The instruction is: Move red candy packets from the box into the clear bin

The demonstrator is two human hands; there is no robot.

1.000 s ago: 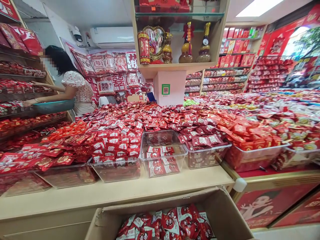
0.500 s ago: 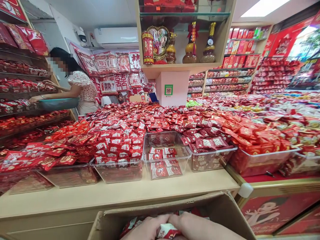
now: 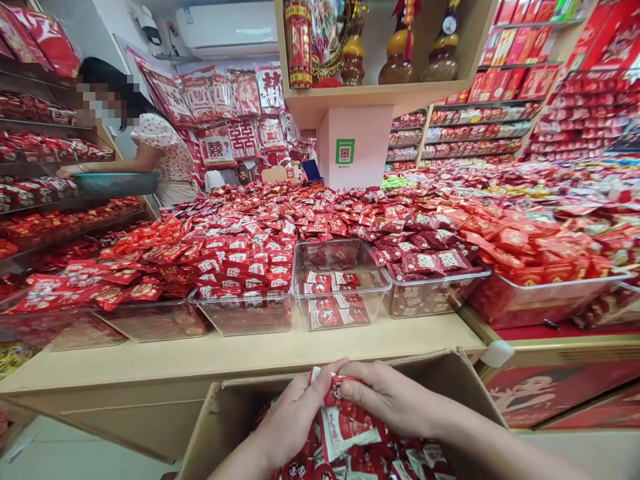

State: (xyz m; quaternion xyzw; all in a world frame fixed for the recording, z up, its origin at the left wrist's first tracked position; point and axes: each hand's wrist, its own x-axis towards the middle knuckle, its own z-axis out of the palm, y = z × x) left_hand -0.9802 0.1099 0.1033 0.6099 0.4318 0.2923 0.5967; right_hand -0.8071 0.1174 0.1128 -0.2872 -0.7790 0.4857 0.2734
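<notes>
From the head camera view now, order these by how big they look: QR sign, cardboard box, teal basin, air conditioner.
1. Cardboard box, nearest the camera
2. Air conditioner
3. Teal basin
4. QR sign

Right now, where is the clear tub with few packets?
In the head view, the clear tub stands centrally on the pale counter, between the red-packet tub on its left and the maroon-packet tub on its right, beyond the cardboard box.

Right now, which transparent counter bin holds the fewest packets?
The transparent bin just left of the maroon packets: its few packets lie low, while neighbouring bins are heaped full.
</notes>
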